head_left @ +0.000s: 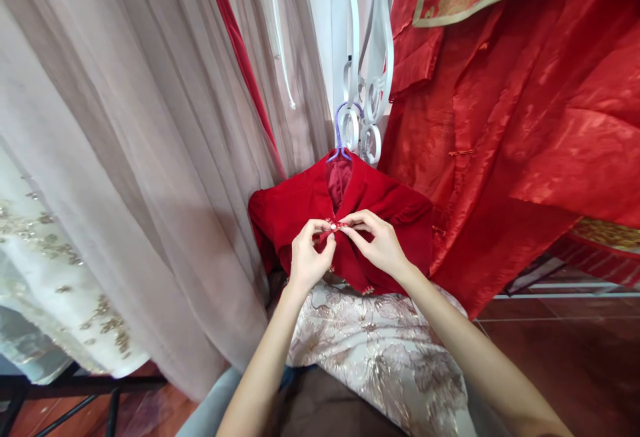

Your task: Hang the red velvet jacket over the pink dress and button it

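A short red velvet jacket hangs on a purple hanger in front of me, its collar parted over a darker lining. At the middle of its front is a small beaded fastening with a pearl-like white bead. My left hand pinches this fastening from the left, thumb and forefinger closed on it. From the right, my right hand pinches the other end, its fingertips almost meeting those of the left. The fingers partly hide how the two ends join. More beading shows at the jacket's lower corner.
Below the jacket lies pale floral brocade cloth. Sheer beige curtains hang on the left, beside a white beaded garment. Red satin garments hang on the right. A white scrolled metal stand rises behind the hanger.
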Motion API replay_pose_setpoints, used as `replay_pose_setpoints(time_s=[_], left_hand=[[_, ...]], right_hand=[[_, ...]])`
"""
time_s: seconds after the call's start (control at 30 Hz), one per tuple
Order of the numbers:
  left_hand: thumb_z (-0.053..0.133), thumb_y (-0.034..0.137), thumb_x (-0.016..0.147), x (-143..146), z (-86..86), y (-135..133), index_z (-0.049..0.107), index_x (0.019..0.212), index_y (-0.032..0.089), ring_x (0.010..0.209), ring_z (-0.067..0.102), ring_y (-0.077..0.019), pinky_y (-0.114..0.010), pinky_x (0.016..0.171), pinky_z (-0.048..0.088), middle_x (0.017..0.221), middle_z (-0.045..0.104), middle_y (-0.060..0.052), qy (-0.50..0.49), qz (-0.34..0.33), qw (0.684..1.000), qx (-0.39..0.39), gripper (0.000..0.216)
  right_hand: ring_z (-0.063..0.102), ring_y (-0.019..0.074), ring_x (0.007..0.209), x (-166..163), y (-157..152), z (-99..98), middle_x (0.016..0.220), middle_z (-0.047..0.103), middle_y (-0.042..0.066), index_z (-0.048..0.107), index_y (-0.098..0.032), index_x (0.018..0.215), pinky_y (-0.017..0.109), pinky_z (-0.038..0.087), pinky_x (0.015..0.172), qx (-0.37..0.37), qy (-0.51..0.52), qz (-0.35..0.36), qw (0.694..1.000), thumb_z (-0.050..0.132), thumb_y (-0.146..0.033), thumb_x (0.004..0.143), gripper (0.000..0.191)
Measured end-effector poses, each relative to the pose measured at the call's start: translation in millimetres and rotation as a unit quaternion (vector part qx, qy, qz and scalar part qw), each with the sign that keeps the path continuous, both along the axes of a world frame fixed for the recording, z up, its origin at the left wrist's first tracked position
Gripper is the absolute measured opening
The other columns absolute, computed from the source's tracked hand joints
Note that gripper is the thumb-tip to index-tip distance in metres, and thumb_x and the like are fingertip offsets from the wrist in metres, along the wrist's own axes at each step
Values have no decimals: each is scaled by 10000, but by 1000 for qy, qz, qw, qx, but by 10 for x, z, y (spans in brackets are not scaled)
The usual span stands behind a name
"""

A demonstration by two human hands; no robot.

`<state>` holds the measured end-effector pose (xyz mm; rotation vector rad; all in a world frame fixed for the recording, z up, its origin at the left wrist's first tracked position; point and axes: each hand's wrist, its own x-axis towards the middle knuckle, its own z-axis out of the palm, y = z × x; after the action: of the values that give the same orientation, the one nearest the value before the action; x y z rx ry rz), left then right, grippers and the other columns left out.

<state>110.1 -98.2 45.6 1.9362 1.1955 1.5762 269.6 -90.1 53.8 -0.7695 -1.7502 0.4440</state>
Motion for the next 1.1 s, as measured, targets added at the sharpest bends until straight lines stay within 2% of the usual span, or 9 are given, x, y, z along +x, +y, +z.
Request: replay_pose_setpoints(time_s=[0.2, 0.33, 0.4, 0.6, 0.83, 1.1], left_hand=[[559, 199, 782, -102, 225, 106, 523, 823, 191, 713, 599, -116, -223, 667, 480, 790, 619, 4, 121, -59, 991, -1, 56], [535, 258, 826, -154, 363, 163, 493, 780, 197, 604, 521, -105, -217, 591, 414, 698, 566, 26, 262, -74, 962, 33, 87], [518, 257, 840, -158, 405, 169, 483, 756, 195, 583, 497, -103, -219, 574, 392, 679, 550, 26, 303, -71, 949, 53, 110], [543, 231, 834, -182, 381, 183, 534, 770, 181, 576, 523, -106, -219, 580, 396, 680, 594, 16, 323, -52, 942, 73, 82], [509, 281, 890, -279, 326, 227, 635, 888, 178, 616, 640, -134, -220, 605, 440, 769, 711, -31, 340, -82, 933, 86, 162], [491, 249, 886, -270, 375, 291, 681, 842, 205, 539, 615, -138, -225, 552, 396, 706, 701, -32, 387, -86, 914, 85, 199]], right_hand=[[656, 168, 870, 14, 42, 11, 936, 651, 36, 634, -223, 957, 330, 579, 807, 19, -14, -3, 1000, 557, -272, 893, 111], [659, 167, 866, 14, 53, 18, 952, 650, 38, 636, -226, 965, 331, 589, 808, 16, -19, -6, 1000, 552, -285, 895, 124], [660, 162, 861, 3, 51, 15, 957, 650, 36, 637, -225, 962, 325, 594, 808, 12, -12, -12, 1000, 555, -281, 893, 121], [662, 157, 866, -44, 52, -12, 954, 648, 34, 646, -222, 964, 311, 603, 807, 16, -2, -18, 1000, 562, -275, 889, 124], [665, 170, 901, -23, 57, -42, 972, 668, 38, 661, -224, 978, 317, 614, 802, 17, -5, -21, 1000, 552, -304, 896, 159], [651, 176, 921, -21, 70, -64, 983, 663, 37, 663, -240, 978, 343, 614, 813, 0, -11, -12, 1000, 533, -319, 902, 169]])
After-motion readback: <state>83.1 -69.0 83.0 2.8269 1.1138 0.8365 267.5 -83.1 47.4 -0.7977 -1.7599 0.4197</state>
